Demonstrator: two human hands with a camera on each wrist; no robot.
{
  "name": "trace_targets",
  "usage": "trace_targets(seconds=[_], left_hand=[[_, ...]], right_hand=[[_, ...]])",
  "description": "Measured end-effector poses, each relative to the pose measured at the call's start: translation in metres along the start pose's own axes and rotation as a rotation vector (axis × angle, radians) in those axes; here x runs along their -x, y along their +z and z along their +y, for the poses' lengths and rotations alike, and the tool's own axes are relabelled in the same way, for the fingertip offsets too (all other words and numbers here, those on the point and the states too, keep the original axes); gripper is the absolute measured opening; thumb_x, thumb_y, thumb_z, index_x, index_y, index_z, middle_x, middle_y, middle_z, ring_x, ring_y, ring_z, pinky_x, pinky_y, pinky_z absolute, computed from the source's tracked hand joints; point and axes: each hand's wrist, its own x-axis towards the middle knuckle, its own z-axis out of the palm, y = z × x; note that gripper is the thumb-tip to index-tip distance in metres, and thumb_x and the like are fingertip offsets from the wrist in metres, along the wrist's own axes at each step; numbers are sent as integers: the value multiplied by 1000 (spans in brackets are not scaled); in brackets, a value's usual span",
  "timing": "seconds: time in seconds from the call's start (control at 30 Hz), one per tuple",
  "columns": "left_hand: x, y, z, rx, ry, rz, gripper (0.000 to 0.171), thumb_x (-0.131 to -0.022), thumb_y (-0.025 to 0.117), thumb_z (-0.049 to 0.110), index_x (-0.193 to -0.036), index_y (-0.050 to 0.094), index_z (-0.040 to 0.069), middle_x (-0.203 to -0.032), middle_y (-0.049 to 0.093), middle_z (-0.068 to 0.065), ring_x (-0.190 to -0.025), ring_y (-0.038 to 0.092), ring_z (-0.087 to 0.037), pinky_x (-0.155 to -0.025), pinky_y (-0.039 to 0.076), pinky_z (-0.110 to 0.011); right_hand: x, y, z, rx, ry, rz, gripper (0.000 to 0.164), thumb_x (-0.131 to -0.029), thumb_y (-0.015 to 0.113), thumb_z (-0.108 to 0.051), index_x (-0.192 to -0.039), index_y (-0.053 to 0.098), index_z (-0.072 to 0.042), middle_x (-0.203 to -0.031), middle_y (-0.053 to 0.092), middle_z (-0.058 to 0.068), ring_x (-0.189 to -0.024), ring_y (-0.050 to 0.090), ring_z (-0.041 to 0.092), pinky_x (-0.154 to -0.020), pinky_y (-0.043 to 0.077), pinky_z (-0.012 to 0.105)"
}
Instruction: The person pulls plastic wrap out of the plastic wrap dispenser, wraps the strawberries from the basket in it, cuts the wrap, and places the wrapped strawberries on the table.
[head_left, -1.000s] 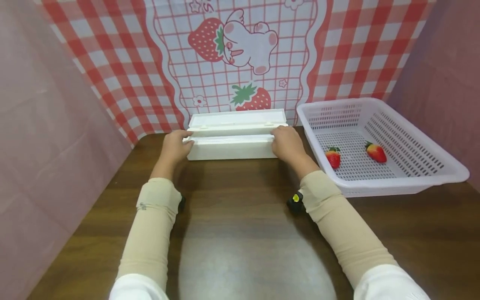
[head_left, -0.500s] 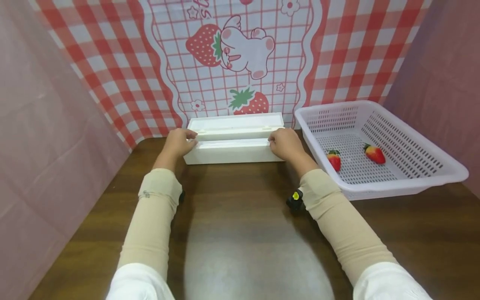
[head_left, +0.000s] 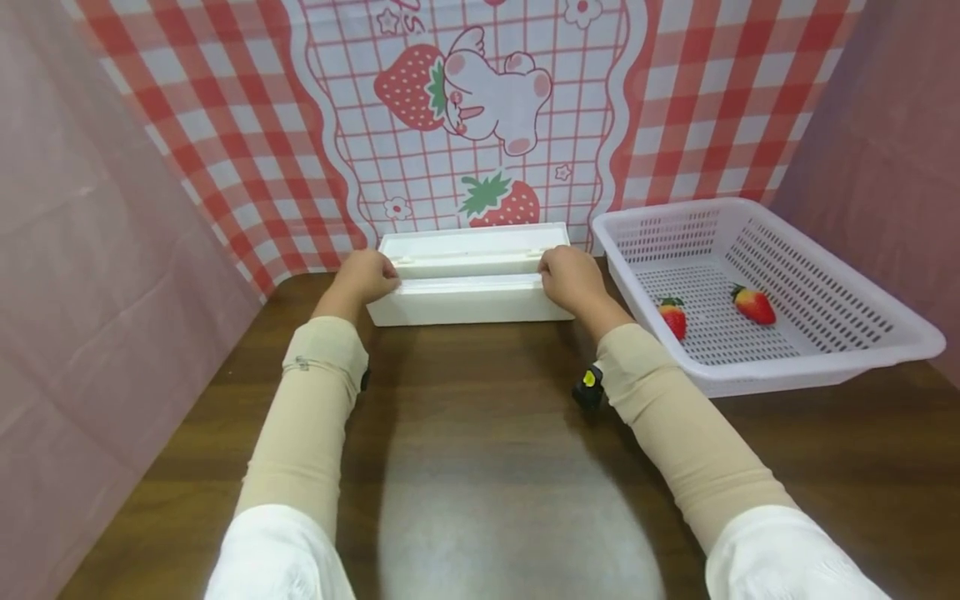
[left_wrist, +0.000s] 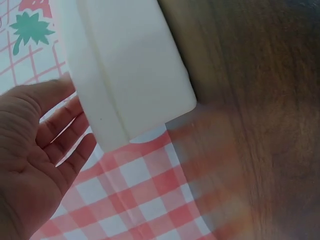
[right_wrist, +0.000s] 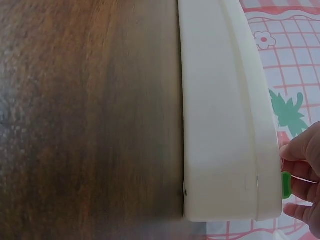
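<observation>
Apparently white box point(head_left: 468, 307) opened, remainder unclear; left hand point(head_left: 364, 277), right hand point(head_left: 573, 280) at its ends, fingers bent, can't tell if clamped.

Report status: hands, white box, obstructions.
Left hand and right hand at opposite ends of white box. Lid tipped back. Basket to the right, not blocking.

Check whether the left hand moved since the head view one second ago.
Yes: against the printed flower on the backdrop, the left hand has shifted slightly rightward and up in the head view, closer to that flower.
</observation>
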Motion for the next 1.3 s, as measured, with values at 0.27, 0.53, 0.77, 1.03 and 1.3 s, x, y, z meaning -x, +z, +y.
trace_targets(seconds=[0.27, 0.53, 0.77, 1.03, 1.3], left_hand=[[-3, 3, 4, -29, -25, 50, 20, -95, 55, 9, -101, 68, -4, -101, 68, -20, -95, 61, -35, -89, 49, -47], [-3, 6, 4, -15, -32, 39, 31, -92, 64, 26, -100, 67, -4, -96, 69, -19, -89, 61, -34, -84, 49, -47], [-10, 4, 7, -106, -23, 28, 34, -88, 70, 29, -105, 71, -1, -106, 70, -16, -99, 63, -35, -89, 50, -48], [-12, 3, 7, -215, -23, 43, 16, -87, 57, 11, -84, 71, 4, -90, 70, -13, -87, 63, -33, -74, 53, -49], [-7, 2, 3, -245, -31, 110, 19, -88, 53, 6, -71, 64, 5, -77, 66, -12, -75, 62, -32, -65, 53, -49]], right_hand=[[-4, -3, -1, -5, 27, 14, 21, -92, 53, -4, -103, 71, 0, -104, 69, 17, -99, 63, 36, -90, 48, 51], [-5, -1, 0, 6, 58, -11, 23, -93, 50, -5, -106, 70, 0, -108, 68, 18, -102, 62, 35, -91, 47, 51], [-6, -2, -3, -19, 76, 1, 23, -95, 50, -7, -106, 68, 0, -109, 67, 18, -102, 62, 36, -88, 48, 52], [-10, -3, -2, -21, 99, -21, 22, -93, 51, -7, -107, 67, -1, -111, 67, 17, -103, 61, 37, -89, 47, 53], [-15, -7, -5, 29, 44, -98, 26, -86, 54, 0, -108, 67, 3, -109, 67, 19, -100, 62, 36, -88, 49, 52]])
